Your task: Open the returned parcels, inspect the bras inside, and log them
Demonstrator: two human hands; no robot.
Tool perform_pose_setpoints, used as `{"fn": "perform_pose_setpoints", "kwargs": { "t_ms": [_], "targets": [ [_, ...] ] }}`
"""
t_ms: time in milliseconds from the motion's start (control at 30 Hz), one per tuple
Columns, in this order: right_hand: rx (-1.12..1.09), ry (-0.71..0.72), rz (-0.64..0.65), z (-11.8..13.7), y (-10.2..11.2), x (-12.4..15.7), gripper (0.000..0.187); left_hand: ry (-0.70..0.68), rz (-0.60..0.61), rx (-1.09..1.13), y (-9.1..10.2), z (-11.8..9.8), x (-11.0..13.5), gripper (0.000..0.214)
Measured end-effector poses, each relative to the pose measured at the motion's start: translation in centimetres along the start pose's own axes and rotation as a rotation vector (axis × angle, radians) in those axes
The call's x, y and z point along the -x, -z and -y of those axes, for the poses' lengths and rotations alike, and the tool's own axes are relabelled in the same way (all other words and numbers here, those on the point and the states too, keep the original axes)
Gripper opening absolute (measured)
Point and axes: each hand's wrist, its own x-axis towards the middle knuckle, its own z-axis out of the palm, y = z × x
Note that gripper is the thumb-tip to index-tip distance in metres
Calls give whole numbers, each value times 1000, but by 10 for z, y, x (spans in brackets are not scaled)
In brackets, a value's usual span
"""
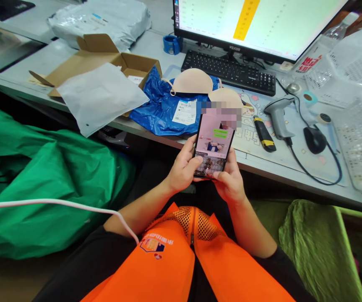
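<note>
Between both hands I hold a smartphone [214, 144] upright, in front of the desk edge. Its screen shows a chat with green bubbles, a small photo and a keyboard. My left hand [183, 165] wraps the phone's left side, thumb over the keyboard. On the other side my right hand [230, 178] grips the lower right, its thumb also on the screen. Just beyond the phone lie a beige bra [193, 82] and a blue plastic mailing bag [155, 105] with a white shipping label [184, 112]. The phone's top and part of the bra are pixelated.
Left on the desk are an open cardboard box [97, 56], a white pouch [102, 96] and a silver-grey parcel [105, 21]. A keyboard [227, 72] sits below the monitor [256, 25]. At right are a box cutter [264, 134], barcode scanner [279, 117], mouse [314, 140] and white baskets [361, 138].
</note>
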Motion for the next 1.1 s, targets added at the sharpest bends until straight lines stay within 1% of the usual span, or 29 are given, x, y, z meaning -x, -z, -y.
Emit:
{"fn": "perform_pose_setpoints", "kwargs": {
  "t_ms": [167,333,500,633,800,1000,1100],
  "targets": [
    [16,6,-24,-1,0,0,67,7,-24,11,-2,2,0,60],
    [9,-27,4,0,1,0,65,-6,38,70,1,2,3,66],
    [64,-20,-64,-3,1,0,58,12,73,54,1,1,4,71],
    [29,-15,-93,-5,-1,-2,51,17,78,39,2,3,6,72],
    [-44,-37,-122,-1,-3,-3,51,67,51,36,3,4,7,71],
    [-33,-60,-92,0,-3,-1,56,39,17,24,1,4,5,66],
    [-23,-48,-85,-1,-3,0,53,41,-11,13,0,2,4,61]
  ]
}}
